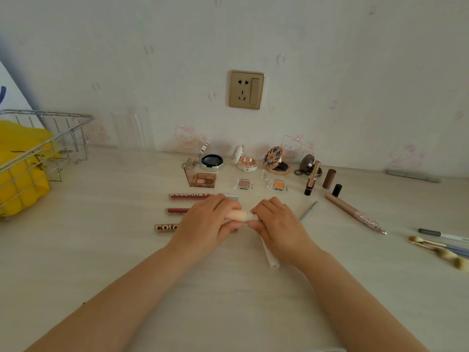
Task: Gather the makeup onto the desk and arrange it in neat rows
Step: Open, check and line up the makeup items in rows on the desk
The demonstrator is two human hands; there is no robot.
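1. Mid-tabletop [101, 250], just in front of you: cream tube [238, 215] sits betw. both hands, long axis left-right.
2. Your left hand [210, 219] wraps the tube body; your right hand [276, 222] grips its right end — cap, prob. Both closed on it.
3. Lip gloss row [187, 196] lies just left, partly under left hand, same left-right axis.
4. Left hand's nearer that row; looks like tube goes down parallel there.
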